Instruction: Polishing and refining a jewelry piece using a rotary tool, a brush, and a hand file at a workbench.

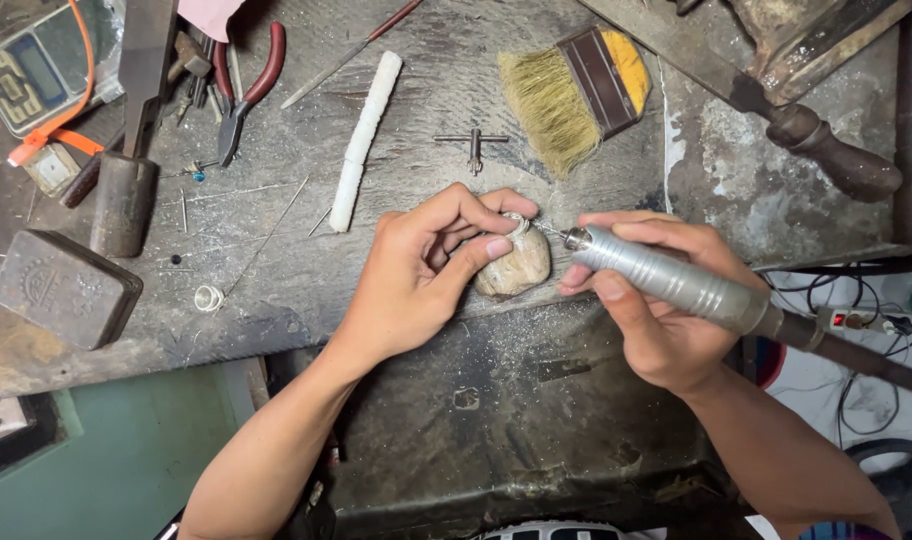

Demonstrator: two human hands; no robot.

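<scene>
Counter: my counter (396, 130) is grey, scarred and dusty, with a curved cut-out at the front where I sit; pale filings lie along its edge.
Below the counter: a dark apron or tray (516, 410) hangs under the cut-out, speckled with fine dust; I cannot tell what else is in it.
Room: green paint shows at lower left, and cables (856, 300) run along the right beside a small red-lit switch.
Peg: a worn, rounded wooden peg (516, 268) juts from the counter edge between my hands.
Ring: a small silver ring (517, 226) sits on top of the peg, pinched in place.
Left hand: my left hand (421, 270) is curled closed, thumb and forefinger holding the ring against the peg.
Right hand: my right hand (656, 310) is wrapped shut around a ribbed metal rotary handpiece (666, 280), its fine bit touching the ring.
Behind the peg: a small chuck key (473, 143) and a bristle brush (576, 95) with a yellow-ended handle.
Left side: a white cloth-wrapped stick (364, 140), red-handled pliers (246, 85), a hammer (131, 140), a dark metal block (64, 288), a small metal band (208, 297), and a pocket scale (26, 75) with an orange strap.
Right side: a tool with a dark wooden handle (836, 155) lies well apart from my hands.
</scene>
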